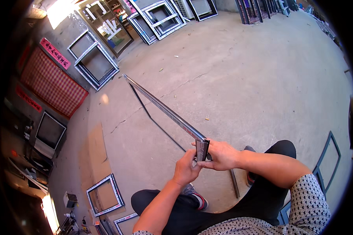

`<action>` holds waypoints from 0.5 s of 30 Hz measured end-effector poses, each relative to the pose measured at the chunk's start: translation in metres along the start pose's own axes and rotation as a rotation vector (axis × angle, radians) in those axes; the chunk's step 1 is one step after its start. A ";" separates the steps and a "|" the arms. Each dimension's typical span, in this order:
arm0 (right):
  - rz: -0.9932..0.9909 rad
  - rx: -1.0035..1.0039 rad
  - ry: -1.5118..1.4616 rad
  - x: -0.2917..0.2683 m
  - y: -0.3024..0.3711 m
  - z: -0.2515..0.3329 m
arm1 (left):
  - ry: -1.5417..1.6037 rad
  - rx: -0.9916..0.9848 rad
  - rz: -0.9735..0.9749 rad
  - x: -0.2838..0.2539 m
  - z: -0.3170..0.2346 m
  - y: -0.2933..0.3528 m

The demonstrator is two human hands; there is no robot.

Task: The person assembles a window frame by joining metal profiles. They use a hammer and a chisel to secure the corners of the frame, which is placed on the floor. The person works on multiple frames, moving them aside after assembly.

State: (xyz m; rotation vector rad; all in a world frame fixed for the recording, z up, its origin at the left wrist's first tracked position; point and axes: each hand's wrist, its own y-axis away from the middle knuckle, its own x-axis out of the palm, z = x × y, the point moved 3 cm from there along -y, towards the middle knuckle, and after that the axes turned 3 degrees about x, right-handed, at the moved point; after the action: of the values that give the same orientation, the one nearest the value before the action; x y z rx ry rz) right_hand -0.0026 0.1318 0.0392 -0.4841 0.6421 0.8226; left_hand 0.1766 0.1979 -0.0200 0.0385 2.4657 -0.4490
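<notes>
A long dark metal frame (161, 105) stands on edge before me, its top bar running away to the far left and a thinner bar below it. At its near end is a short upright grey profile piece (201, 150), up against the end of the top bar. My left hand (186, 168) pinches this piece from the left, thumb and fingers at its lower part. From the right, my right hand (222, 155) closes around the same corner, thumb near the piece's bottom. Part of the frame's near side is hidden behind my hands.
My knees and shoes flank the frame. A small white-edged frame (105, 194) lies on cardboard (92, 156) at the left. A grey frame (328, 164) lies at the right. Several window frames (161, 19) lean along the far wall, beside a glazed door (108, 29).
</notes>
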 end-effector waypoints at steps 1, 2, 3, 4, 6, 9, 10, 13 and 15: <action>0.011 -0.009 -0.022 0.002 0.000 -0.002 | 0.004 -0.003 0.011 0.001 -0.002 0.000; 0.030 -0.020 -0.053 0.002 0.001 -0.002 | 0.014 -0.007 0.020 0.003 -0.003 0.000; 0.048 -0.031 -0.085 0.001 0.001 -0.002 | 0.023 -0.010 0.028 0.004 -0.003 0.000; 0.066 -0.043 -0.115 0.001 0.001 -0.001 | 0.009 0.016 0.028 0.005 -0.002 0.002; 0.126 -0.024 -0.151 0.002 0.001 -0.001 | -0.020 0.067 0.027 0.006 -0.001 0.006; 0.138 -0.062 -0.204 0.002 0.004 -0.001 | -0.018 0.068 0.015 0.007 -0.008 0.007; 0.129 -0.085 -0.221 0.001 0.005 -0.001 | -0.019 0.032 0.026 0.008 -0.007 0.006; 0.035 -0.141 -0.170 0.005 0.003 -0.001 | -0.031 -0.082 0.093 0.010 0.000 0.008; 0.049 -0.127 -0.125 0.004 0.001 0.001 | -0.055 -0.143 0.149 0.007 0.007 0.008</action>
State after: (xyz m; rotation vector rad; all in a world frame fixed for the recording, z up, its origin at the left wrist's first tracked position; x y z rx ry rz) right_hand -0.0012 0.1355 0.0366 -0.5294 0.4902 0.9369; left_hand 0.1760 0.2028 -0.0319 0.1474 2.4141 -0.2063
